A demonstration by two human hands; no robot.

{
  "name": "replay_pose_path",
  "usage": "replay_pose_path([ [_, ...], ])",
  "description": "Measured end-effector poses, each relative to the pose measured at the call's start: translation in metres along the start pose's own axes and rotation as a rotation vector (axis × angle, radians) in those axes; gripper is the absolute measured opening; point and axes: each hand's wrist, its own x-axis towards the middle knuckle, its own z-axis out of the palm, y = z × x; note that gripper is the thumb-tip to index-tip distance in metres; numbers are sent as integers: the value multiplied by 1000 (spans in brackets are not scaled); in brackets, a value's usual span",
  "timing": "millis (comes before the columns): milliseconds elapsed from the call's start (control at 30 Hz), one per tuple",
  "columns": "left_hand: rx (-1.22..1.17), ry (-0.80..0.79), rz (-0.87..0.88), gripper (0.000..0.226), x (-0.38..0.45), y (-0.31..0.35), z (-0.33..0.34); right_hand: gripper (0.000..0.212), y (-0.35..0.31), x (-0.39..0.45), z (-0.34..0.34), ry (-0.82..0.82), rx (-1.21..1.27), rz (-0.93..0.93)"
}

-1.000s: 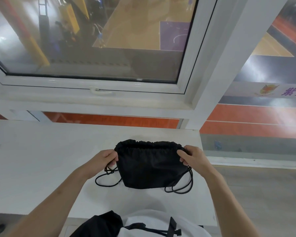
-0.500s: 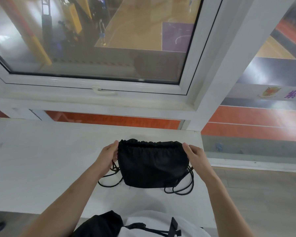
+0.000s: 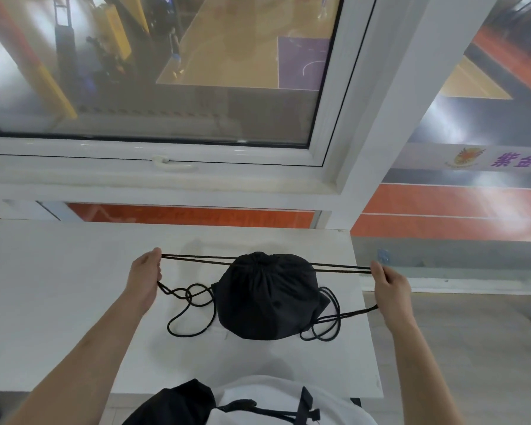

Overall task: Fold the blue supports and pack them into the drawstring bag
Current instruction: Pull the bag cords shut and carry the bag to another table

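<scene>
A black drawstring bag (image 3: 267,297) lies on the white table (image 3: 59,302), its mouth gathered tight at the far side. My left hand (image 3: 144,279) pinches the left pair of black cords (image 3: 193,258), stretched taut to the bag's mouth. My right hand (image 3: 388,285) grips the right pair of cords (image 3: 341,267), also taut. Slack loops of cord lie on the table at both sides of the bag. No blue supports are visible; the bag bulges.
The table's right edge (image 3: 367,317) runs just past the bag, with floor beyond. A white window frame (image 3: 166,179) and pillar (image 3: 377,118) rise behind the table. My white and black clothing (image 3: 258,403) shows at the bottom.
Both hands have moved apart from the bag's top corners, pulling the cords outward. The bag's mouth has gone from wide and flat to cinched tight.
</scene>
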Motion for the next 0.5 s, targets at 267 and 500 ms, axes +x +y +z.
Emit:
replay_pose_path([
  [267,354,-149,-40,36,2,-17,-23,45,13,-4,-1,-84,-24,52],
  [500,849,-551,-81,35,-22,-38,-21,38,36,-11,16,-201,-172,88],
])
